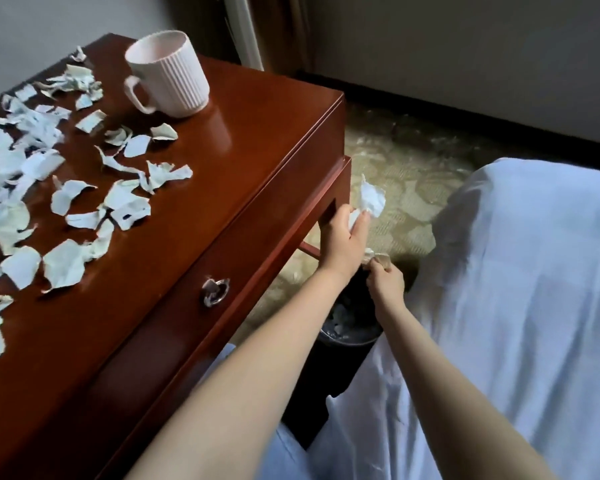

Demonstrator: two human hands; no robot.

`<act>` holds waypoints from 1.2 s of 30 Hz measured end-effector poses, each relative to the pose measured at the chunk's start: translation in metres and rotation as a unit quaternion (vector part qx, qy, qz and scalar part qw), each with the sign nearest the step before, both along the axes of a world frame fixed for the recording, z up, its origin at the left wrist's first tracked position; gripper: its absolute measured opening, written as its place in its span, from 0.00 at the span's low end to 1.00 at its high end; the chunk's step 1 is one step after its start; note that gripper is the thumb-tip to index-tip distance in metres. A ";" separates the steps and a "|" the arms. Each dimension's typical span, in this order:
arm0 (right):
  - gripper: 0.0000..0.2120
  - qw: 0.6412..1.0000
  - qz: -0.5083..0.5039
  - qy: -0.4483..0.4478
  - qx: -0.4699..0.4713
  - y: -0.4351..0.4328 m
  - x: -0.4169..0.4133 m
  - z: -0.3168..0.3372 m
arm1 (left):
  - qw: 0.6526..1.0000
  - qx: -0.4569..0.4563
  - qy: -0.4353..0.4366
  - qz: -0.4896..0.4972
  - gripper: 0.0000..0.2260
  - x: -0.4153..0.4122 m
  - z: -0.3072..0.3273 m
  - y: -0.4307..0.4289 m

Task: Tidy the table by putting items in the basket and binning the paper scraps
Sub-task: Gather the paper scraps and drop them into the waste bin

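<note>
Several torn pale paper scraps [66,202] lie scattered over the left part of the reddish wooden table [257,140]. A white ribbed mug [168,72] stands near the table's far edge. Beyond the table's right corner, my left hand [343,237] holds a crumpled white paper scrap [371,199] up in the air. My right hand [385,278] is just below it, closed on a small scrap [373,256], above a black bin [350,323] on the floor. The bin holds some scraps and is partly hidden by my arms. No basket is in view.
A drawer with a metal ring pull [215,291] runs along the table's front. A bed with white sheets [516,289] fills the right side. Patterned carpet [406,174] lies between table and bed, with a wall [465,57] behind.
</note>
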State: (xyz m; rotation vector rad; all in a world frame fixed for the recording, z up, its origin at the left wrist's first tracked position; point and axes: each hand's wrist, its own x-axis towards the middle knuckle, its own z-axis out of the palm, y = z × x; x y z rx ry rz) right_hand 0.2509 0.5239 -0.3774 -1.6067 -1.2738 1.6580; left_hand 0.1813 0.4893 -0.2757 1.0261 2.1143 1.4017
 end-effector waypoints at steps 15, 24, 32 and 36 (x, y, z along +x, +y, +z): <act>0.16 0.938 0.001 -0.047 -0.345 0.041 -0.020 -0.105 | 0.962 -0.210 -0.155 0.079 0.12 -0.040 -0.130 0.034; 0.18 0.935 -0.080 0.014 -0.344 0.051 -0.039 -0.124 | 0.872 -0.369 -0.313 0.071 0.07 -0.034 -0.175 0.042; 0.14 0.932 -0.119 0.036 -0.340 0.046 -0.040 -0.136 | 0.818 -0.435 -0.370 0.068 0.13 -0.032 -0.179 0.048; 0.10 0.939 -0.127 0.006 -0.320 0.047 -0.039 -0.136 | 0.831 -0.447 -0.323 0.078 0.19 -0.039 -0.175 0.045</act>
